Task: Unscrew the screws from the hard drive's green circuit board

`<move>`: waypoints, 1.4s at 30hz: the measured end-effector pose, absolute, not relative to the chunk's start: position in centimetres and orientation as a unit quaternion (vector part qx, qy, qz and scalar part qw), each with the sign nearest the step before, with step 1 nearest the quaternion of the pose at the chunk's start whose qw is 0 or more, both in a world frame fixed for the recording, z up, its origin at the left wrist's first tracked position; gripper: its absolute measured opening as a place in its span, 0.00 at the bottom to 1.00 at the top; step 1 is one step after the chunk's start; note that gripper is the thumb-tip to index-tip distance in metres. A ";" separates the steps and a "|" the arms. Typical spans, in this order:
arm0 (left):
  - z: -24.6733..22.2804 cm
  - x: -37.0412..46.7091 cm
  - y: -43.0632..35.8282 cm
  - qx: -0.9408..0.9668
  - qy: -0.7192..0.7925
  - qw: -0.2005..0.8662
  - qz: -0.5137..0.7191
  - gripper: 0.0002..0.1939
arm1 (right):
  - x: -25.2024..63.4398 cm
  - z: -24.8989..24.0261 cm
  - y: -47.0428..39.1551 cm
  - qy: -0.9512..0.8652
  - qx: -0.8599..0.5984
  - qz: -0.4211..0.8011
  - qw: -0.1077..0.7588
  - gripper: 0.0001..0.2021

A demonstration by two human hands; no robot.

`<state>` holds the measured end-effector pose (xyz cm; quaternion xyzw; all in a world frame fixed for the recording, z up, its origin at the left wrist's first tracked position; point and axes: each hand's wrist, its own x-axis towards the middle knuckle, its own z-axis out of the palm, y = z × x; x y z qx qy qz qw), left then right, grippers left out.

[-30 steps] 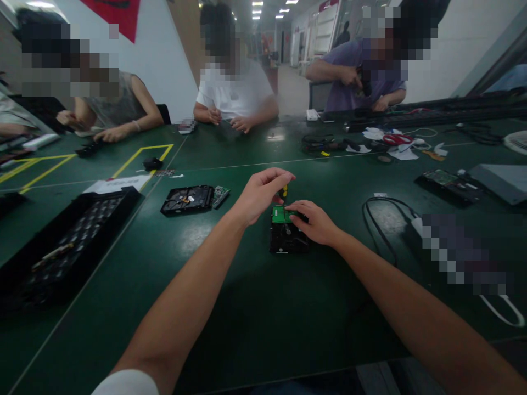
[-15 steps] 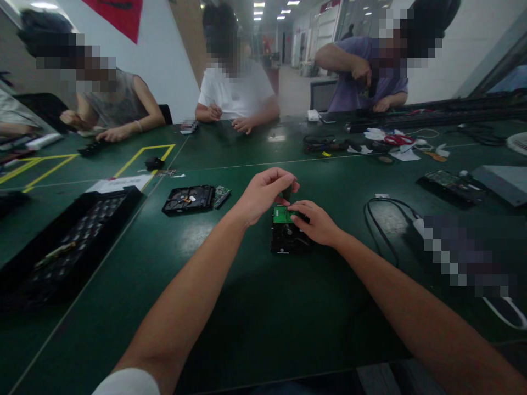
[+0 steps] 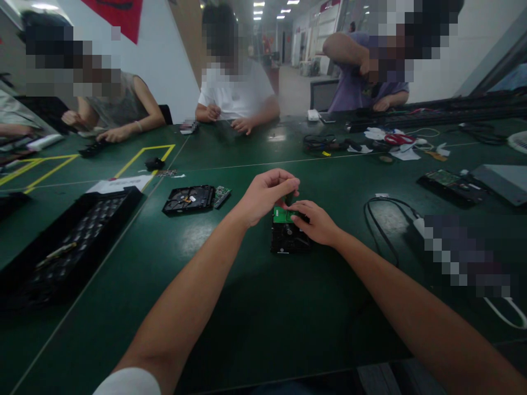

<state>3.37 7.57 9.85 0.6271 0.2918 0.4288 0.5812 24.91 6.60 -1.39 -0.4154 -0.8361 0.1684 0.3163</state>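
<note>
A black hard drive (image 3: 288, 241) with a green circuit board (image 3: 283, 215) at its far end lies on the green table in front of me. My left hand (image 3: 272, 193) is above the board, thumb and fingers pinched around something small and dark that they mostly hide. My right hand (image 3: 315, 220) grips the drive from the right side, its fingertips on the board close to the left hand's fingers. To the left lies a second black drive (image 3: 188, 198) with a separate small circuit board (image 3: 222, 196) against its right end.
On the left stands a long black tray (image 3: 119, 206) with small parts inside. A black cable (image 3: 373, 216), another drive (image 3: 453, 185) and a grey box (image 3: 504, 181) lie to the right. Cables and scraps (image 3: 397, 140) are farther back. Several people sit across the table.
My left hand's fingers have turned slightly and dipped a little toward the board. My right hand and the drive have stayed in place.
</note>
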 end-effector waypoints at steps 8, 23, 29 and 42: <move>9.9 3.4 7.7 0.576 0.290 0.636 0.424 0.10 | 24.9 -1.4 6.5 -0.833 -0.420 0.165 0.320 0.16; 9.8 3.4 7.8 0.613 0.301 0.586 0.437 0.13 | 24.9 -1.5 6.6 -0.835 -0.415 0.164 0.321 0.16; 9.5 3.4 7.7 0.628 0.309 0.564 0.438 0.16 | 24.9 -1.7 6.7 -0.834 -0.416 0.158 0.325 0.15; 9.5 3.4 7.8 0.663 0.314 0.523 0.434 0.17 | 24.9 -1.2 6.5 -0.836 -0.423 0.166 0.309 0.15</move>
